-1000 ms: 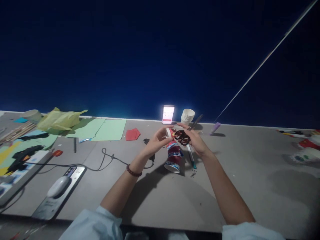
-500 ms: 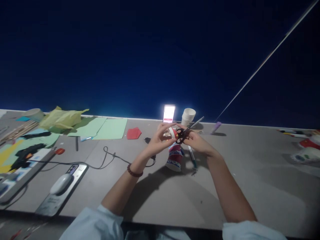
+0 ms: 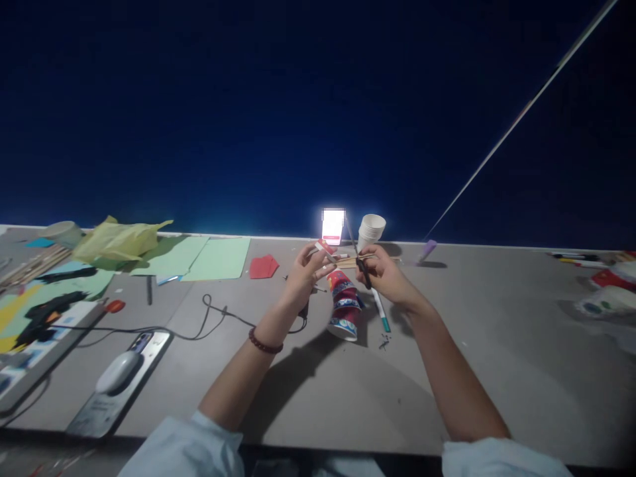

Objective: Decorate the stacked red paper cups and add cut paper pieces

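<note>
My left hand (image 3: 305, 278) pinches a small red-and-white piece (image 3: 325, 249), perhaps part of a paper cup, between thumb and fingers above the table. Opposite it, my right hand (image 3: 381, 273) grips dark-handled scissors (image 3: 366, 271), their blades pointing up and slightly left. The scissors and the red-and-white piece are apart. Below and between my hands stands a tilted stack of red paper cups (image 3: 346, 306) with blue-and-white patterned bands. A white marker with a green end (image 3: 381, 313) lies just right of that stack.
White paper cups (image 3: 371, 228) are stacked behind my right hand, beside a lit phone (image 3: 332, 227). Leftward lie red paper (image 3: 263, 266), green sheets (image 3: 218, 258), a black cable (image 3: 218, 310), a power strip (image 3: 54, 351) and another phone (image 3: 119, 384). A purple marker (image 3: 428, 249) stands right.
My hands have drawn apart. The scissors have come away from the red-and-white piece and swung from pointing up-right to up-left, and the patterned cups are less covered.
</note>
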{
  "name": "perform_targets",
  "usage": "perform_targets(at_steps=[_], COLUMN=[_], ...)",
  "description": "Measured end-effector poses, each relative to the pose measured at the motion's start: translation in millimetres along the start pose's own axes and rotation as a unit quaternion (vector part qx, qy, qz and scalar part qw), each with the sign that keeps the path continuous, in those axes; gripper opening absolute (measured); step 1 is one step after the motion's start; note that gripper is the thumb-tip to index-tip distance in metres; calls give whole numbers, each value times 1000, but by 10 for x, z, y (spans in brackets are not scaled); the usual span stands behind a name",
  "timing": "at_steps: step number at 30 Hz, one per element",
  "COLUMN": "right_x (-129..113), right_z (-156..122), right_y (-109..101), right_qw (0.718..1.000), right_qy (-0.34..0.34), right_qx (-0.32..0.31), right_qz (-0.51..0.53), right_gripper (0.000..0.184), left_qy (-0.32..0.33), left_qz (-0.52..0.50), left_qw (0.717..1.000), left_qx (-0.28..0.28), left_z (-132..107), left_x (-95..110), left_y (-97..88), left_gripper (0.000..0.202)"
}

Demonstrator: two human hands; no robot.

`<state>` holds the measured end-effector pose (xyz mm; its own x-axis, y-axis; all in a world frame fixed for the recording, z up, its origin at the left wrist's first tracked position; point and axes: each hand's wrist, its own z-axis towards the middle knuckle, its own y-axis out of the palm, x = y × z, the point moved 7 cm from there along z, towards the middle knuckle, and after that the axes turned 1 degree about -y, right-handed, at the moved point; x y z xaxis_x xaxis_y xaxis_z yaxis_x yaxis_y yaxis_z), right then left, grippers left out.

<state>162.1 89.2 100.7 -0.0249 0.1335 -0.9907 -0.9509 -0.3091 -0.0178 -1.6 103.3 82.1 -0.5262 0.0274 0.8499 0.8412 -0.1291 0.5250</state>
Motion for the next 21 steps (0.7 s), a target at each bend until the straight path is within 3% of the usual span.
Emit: perform_targets(at_steps=[8,21], right_x=[1,-84], right_z=[-153,-187], right_y=[179,182], right_qw=[990,983], right_qy=[64,80], right_qx=[-108,-113], right_qz=[-64,-123], right_gripper=[49,45], left_qy=[8,48], left_qz=[-42,14], left_qw=[998,997], left_qx=[49,65], left_z=[-4,-54], left_x=[10,107], left_y=[-68,-49], left_gripper=[51,50])
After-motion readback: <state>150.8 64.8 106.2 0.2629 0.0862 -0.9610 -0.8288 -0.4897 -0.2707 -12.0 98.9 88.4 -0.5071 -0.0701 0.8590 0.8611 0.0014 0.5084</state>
